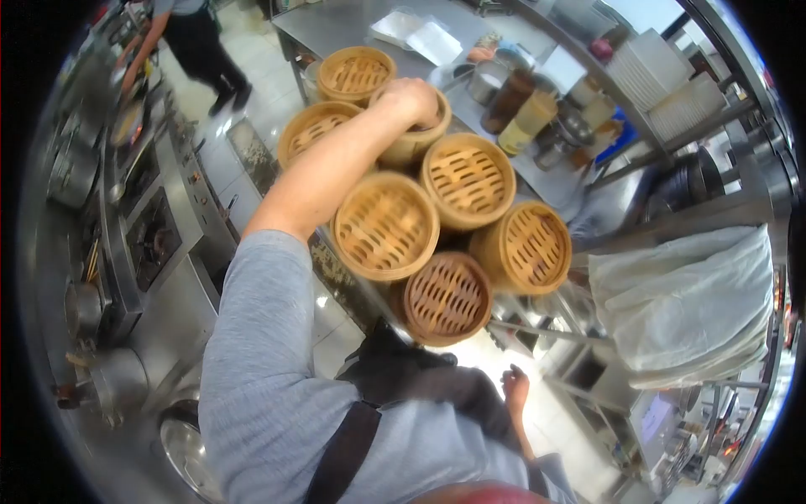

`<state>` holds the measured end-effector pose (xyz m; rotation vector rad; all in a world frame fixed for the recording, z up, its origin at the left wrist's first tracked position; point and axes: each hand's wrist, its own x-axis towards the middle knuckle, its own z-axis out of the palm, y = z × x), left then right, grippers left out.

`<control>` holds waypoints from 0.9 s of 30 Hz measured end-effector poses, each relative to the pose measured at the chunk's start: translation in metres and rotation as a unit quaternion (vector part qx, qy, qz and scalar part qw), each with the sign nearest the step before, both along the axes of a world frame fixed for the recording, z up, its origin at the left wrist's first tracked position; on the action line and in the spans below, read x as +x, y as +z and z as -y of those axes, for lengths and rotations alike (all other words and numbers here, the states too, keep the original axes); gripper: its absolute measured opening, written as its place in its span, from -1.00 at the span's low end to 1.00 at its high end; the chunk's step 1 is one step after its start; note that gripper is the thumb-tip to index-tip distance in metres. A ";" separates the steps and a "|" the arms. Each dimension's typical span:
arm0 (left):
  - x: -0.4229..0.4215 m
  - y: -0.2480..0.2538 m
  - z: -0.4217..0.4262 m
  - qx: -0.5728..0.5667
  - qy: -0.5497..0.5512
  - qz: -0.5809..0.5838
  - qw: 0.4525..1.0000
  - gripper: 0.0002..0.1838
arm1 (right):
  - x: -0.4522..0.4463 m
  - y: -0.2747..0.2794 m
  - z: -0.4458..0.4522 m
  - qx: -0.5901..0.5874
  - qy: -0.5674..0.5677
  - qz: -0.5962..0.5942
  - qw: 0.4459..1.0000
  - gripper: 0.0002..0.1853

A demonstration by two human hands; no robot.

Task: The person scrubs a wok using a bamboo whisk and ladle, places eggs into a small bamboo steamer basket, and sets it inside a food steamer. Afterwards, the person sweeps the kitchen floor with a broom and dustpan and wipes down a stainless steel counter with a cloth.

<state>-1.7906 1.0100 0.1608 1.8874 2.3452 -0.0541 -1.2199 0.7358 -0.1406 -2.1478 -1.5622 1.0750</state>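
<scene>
My left hand (pixel 411 102) reaches into a round bamboo steamer basket (pixel 409 149) at the back of a group of baskets. Its fingers are curled and closed on the basket, with their tips hidden inside. Around it stand several more bamboo steamers: one behind (pixel 357 74), one partly under my forearm (pixel 315 126), a tall one in front (pixel 468 181), a wide one (pixel 384 225), one at the right (pixel 529 248) and a darker one nearest me (pixel 447 294). Their slatted bottoms show. My right hand (pixel 515 385) hangs low at my side, holding nothing, its fingers loosely apart.
A steel counter (pixel 327 29) carries white foam boxes (pixel 416 35), a sauce bottle (pixel 529 122) and metal pots. Stacked white plates (pixel 651 71) fill a shelf. White cloths (pixel 684 307) hang at right. Stove burners (pixel 155 239) line the left, where another person (pixel 197 42) stands.
</scene>
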 end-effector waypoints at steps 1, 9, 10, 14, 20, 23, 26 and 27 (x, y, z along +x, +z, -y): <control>0.001 0.000 -0.003 0.000 -0.008 -0.001 1.000 -0.56 | -0.004 -0.002 0.004 0.007 0.005 -0.019 1.000 -0.57; 0.012 0.018 -0.002 -0.068 -0.044 -0.012 0.997 -0.65 | 0.044 -0.067 0.083 -0.003 0.136 0.247 0.959 -0.63; 0.016 0.022 0.000 -0.077 -0.036 -0.004 0.996 -0.65 | 0.040 -0.058 0.087 0.000 0.133 0.245 0.960 -0.63; 0.020 0.029 0.003 -0.114 -0.052 0.006 0.992 -0.64 | 0.025 -0.013 0.102 -0.095 -0.056 0.145 0.983 -0.65; 0.000 0.010 -0.008 -0.044 -0.082 -0.043 0.995 -0.54 | 0.005 -0.008 0.100 0.003 0.008 0.160 0.987 -0.64; 0.003 0.010 -0.004 -0.043 -0.052 -0.004 0.998 -0.53 | -0.003 -0.011 0.091 -0.029 -0.009 0.136 0.990 -0.63; 0.018 0.025 0.003 -0.080 -0.026 0.026 0.996 -0.57 | 0.002 -0.038 0.088 0.027 0.022 0.169 0.985 -0.67; 0.022 0.030 0.006 -0.111 -0.002 0.060 0.992 -0.59 | 0.001 -0.038 0.087 0.028 0.021 0.167 0.985 -0.67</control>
